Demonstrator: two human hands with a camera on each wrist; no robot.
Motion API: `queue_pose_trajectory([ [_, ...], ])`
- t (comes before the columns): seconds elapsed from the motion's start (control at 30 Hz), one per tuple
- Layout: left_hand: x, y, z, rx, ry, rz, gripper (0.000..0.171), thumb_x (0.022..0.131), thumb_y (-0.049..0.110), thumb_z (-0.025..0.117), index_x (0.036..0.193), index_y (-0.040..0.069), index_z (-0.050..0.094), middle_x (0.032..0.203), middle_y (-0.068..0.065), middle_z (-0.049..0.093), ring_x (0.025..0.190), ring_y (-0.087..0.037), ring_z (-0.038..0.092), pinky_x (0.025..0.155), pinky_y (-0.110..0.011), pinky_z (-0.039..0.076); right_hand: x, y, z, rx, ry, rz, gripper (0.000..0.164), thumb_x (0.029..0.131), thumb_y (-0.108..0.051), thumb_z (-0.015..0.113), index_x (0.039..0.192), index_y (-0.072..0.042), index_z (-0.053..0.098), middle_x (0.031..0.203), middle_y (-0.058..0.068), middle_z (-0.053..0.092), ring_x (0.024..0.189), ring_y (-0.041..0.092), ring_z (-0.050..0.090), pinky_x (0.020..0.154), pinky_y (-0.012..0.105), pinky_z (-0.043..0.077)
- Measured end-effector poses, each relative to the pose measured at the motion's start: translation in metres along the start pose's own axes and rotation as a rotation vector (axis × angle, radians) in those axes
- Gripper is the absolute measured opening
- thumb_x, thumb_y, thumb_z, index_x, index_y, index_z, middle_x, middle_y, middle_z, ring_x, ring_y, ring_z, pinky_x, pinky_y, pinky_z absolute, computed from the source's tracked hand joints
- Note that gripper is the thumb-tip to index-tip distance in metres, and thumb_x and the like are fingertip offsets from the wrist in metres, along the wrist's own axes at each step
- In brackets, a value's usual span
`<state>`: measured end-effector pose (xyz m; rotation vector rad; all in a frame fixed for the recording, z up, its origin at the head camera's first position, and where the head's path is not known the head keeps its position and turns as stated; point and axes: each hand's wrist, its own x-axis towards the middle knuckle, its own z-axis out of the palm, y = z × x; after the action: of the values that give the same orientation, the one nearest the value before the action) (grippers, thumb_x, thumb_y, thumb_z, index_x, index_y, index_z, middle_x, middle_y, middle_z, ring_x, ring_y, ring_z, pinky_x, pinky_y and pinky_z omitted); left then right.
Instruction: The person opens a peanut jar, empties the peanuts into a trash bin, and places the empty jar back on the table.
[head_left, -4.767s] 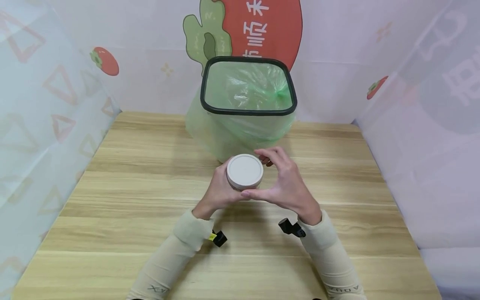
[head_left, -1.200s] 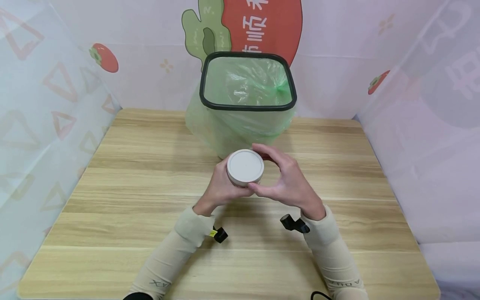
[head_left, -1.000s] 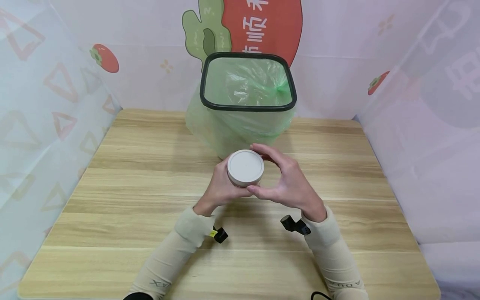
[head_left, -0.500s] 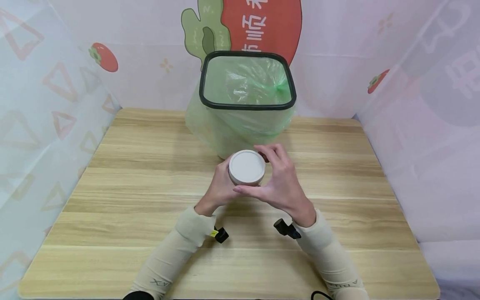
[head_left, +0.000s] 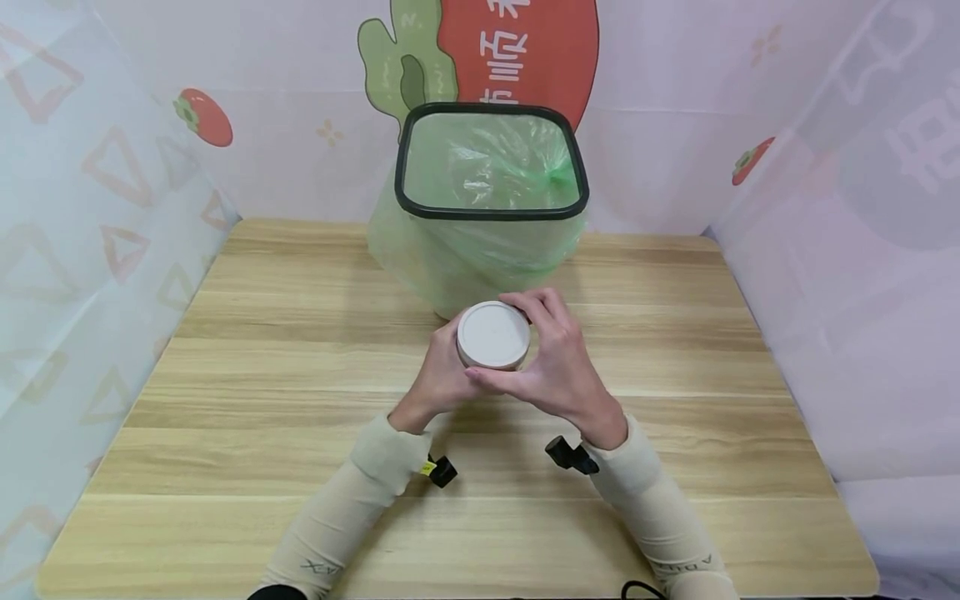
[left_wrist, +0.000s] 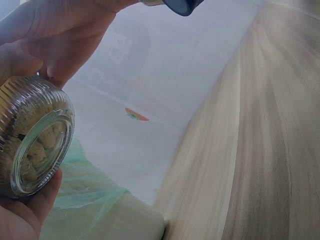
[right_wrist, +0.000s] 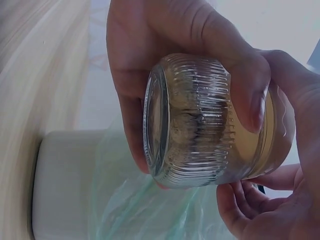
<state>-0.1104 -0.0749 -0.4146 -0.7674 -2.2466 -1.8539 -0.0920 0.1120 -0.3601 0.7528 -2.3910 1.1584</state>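
Observation:
A ribbed glass jar (right_wrist: pixel 195 120) with brownish lumps inside is held above the table, in front of the bin. Its round white lid (head_left: pixel 493 335) sits on top and faces the head camera. My left hand (head_left: pixel 437 375) grips the jar's body from the left, the thumb lying across the glass in the right wrist view. From the right, my right hand (head_left: pixel 558 367) holds the lid's rim between thumb and fingers. The left wrist view shows the jar's clear base, tilted toward that camera. What the lumps are, I cannot tell.
A pale bin (right_wrist: pixel 65 185) with a black rim (head_left: pixel 491 214) and a green plastic liner (head_left: pixel 480 258) stands at the back of the wooden table (head_left: pixel 285 350). Printed cloth walls (head_left: pixel 300 167) enclose the back and sides. A black cable (head_left: pixel 641 588) shows at the front edge.
My right hand has turned at the lid: its wrist swung inward and its thumb moved left. Its fingers, apart from the rim half a second ago, are against it now. The left hand keeps its hold.

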Motion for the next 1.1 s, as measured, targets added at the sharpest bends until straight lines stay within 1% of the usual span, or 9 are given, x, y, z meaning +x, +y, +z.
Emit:
queue_pose_trajectory([
  [0.13,0.0,0.001,0.0,0.009,-0.002,-0.006,0.083,0.066,0.007,0.091,0.14,-0.007,0.056,0.131,-0.026,0.069,0.121,-0.04,0.067,0.106,-0.048,0.055,0.001,-0.001,-0.002,0.014,-0.012,-0.004,0.084,0.063,-0.039,0.101,0.133,-0.007,0.066,0.121,0.011,0.06,0.112,0.024,0.061,0.092,0.047,0.056],
  [0.37,0.0,0.003,0.001,0.004,-0.01,-0.01,0.085,0.066,0.005,0.091,0.142,-0.006,0.055,0.132,-0.025,0.069,0.121,-0.039,0.067,0.106,-0.049,0.056,0.003,-0.001,-0.006,0.023,-0.035,-0.02,0.084,0.063,-0.039,0.102,0.133,-0.009,0.066,0.122,0.01,0.06,0.114,0.023,0.061,0.095,0.043,0.055],
  [0.63,-0.001,0.005,-0.001,0.022,-0.008,-0.021,0.085,0.065,0.005,0.092,0.141,-0.003,0.057,0.13,-0.023,0.07,0.119,-0.036,0.068,0.105,-0.046,0.056,0.007,0.001,-0.008,0.028,-0.069,-0.054,0.082,0.065,-0.037,0.1,0.134,-0.008,0.067,0.122,0.008,0.061,0.114,0.021,0.062,0.096,0.039,0.056],
  [0.87,-0.001,0.008,-0.002,0.024,-0.012,-0.04,0.086,0.065,0.007,0.092,0.142,-0.002,0.057,0.131,-0.021,0.07,0.119,-0.034,0.068,0.105,-0.048,0.056,0.01,0.001,-0.011,0.046,-0.101,-0.06,0.079,0.066,-0.036,0.099,0.133,-0.01,0.067,0.124,0.006,0.061,0.116,0.019,0.061,0.096,0.037,0.055],
  [1.1,-0.002,0.008,-0.001,0.019,-0.017,-0.035,0.085,0.066,0.007,0.092,0.143,-0.002,0.056,0.131,-0.021,0.07,0.119,-0.034,0.068,0.103,-0.046,0.057,0.013,0.0,-0.013,0.059,-0.113,-0.069,0.079,0.067,-0.037,0.1,0.133,-0.01,0.067,0.125,0.005,0.062,0.116,0.017,0.062,0.097,0.035,0.056],
])
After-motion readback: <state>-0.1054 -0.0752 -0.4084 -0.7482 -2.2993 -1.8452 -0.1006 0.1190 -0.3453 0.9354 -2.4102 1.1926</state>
